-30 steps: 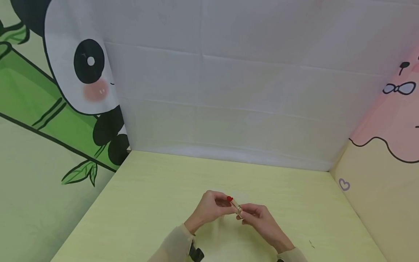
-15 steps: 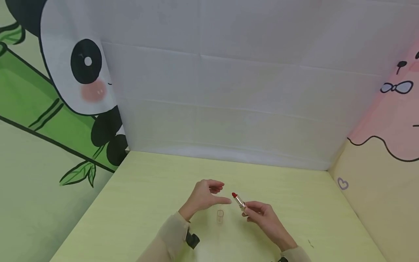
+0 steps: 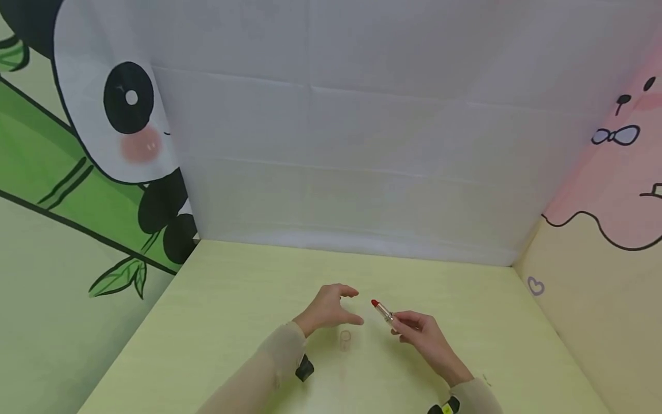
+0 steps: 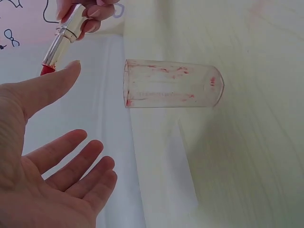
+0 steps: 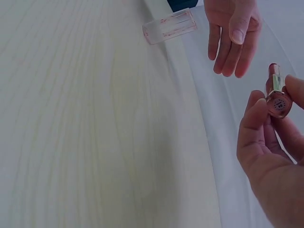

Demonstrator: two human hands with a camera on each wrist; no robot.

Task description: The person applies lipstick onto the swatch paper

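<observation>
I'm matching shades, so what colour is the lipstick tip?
Bright red; the lipstick tip shows best in the head view.

We get soft, muted light in head view; white backdrop cloth (image 3: 331, 138) looks greyish, paler along lower edge. Diffuse shadows on pale-yellow tabletop (image 3: 238, 282) below left hand (image 3: 326, 307) and right hand (image 3: 425, 340). Left wrist view clearer: we catch glints on lipstick tube (image 4: 66, 35), transparent cap (image 4: 173, 85) crisply outlined. Right wrist view dim, bluish, base print (image 5: 279, 105) too coarse to read.

Beige sleeves (image 3: 276, 353) and black wrist cameras (image 3: 305, 368) are worn.
</observation>
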